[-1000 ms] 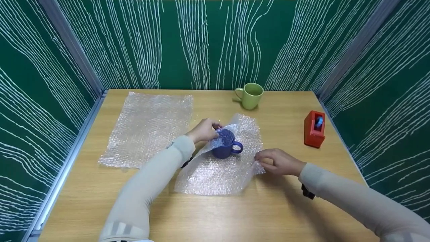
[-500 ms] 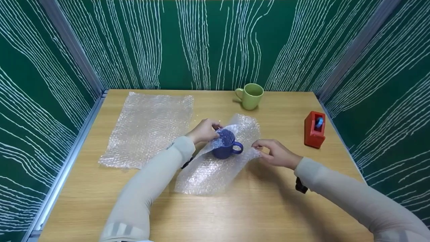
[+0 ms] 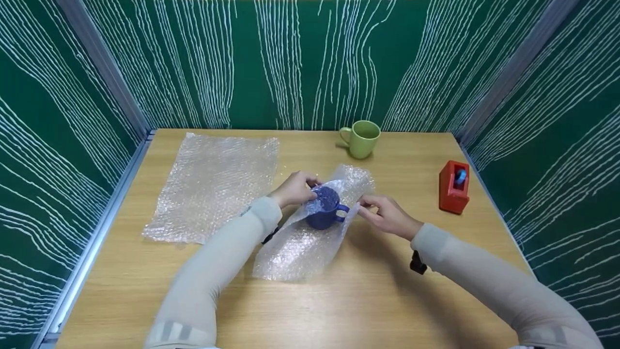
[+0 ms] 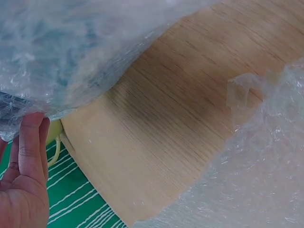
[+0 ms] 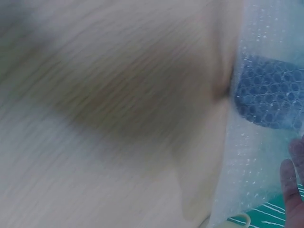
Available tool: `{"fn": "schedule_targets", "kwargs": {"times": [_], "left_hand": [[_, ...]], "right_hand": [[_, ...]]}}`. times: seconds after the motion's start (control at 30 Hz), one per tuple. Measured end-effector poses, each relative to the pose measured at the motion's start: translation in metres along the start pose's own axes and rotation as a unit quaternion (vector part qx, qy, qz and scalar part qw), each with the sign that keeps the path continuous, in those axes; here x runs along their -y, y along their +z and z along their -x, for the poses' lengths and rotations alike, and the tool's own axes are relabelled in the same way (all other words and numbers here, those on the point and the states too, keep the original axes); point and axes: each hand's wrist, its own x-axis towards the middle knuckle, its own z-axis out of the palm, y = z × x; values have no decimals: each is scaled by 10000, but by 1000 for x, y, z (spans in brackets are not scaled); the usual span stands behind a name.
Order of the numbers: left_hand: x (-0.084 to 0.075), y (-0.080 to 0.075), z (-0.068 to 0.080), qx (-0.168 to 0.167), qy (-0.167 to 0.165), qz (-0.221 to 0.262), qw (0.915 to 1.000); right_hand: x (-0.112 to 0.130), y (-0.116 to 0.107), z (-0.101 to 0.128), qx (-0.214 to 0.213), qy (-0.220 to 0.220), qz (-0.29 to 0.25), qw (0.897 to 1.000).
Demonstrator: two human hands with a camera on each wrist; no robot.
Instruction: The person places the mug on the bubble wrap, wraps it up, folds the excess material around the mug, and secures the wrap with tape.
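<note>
Table point(image 3: 416, 300) of light wood, enclosed by green walls point(image 3: 310, 58) with white lines. Blue mug point(image 3: 323, 213) upright mid-table on wrap point(image 3: 295, 252); left hand point(image 3: 294, 188) pinching wrap over rim, right hand point(image 3: 385, 214) pinching wrap edge beside handle. Spare sheet point(image 3: 213, 184) far left, green mug point(image 3: 362, 138) at back, red dispenser point(image 3: 453, 186) at right.

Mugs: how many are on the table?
2. A blue mug stands on bubble wrap between both hands; a green mug stands at the far edge.

1. Head view: bright, even overhead light; soft shadows lie on the bench point(image 3: 387, 300) under both arms.
2. Straight panel edges bow outward toward the corners.
3. Right wrist view is blurred; left wrist view is sharper, with a broad soft shadow.
</note>
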Motion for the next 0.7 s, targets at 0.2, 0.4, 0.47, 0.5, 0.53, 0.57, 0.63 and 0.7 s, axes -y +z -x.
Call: {"fn": "schedule_targets", "kwargs": {"times": [0.2, 0.4, 0.47, 0.5, 0.53, 0.57, 0.63, 0.7], "left_hand": [[1, 1, 0, -3, -5, 118, 9999], [4, 3, 0, -43, 14, 316, 9995], [4, 3, 0, -70, 14, 332, 9994], [4, 3, 0, -71, 24, 337, 9994], [4, 3, 0, -77, 31, 334, 9994], [4, 3, 0, -80, 37, 321, 9994], [4, 3, 0, -94, 43, 320, 9994], [4, 3, 1, -119, 19, 360, 9993]], "right_hand": [[1, 7, -15, -168, 134, -391, 9990], [3, 12, -29, -331, 435, -381, 9978], [3, 13, -33, -407, 505, -320, 9974], [3, 14, -35, -440, 542, -301, 9971], [2, 15, -36, -491, 555, -254, 9969], [2, 16, -38, -531, 563, -210, 9968], [0, 17, -41, -618, 554, -114, 9965], [0, 19, -45, -663, 560, -64, 9962]]}}
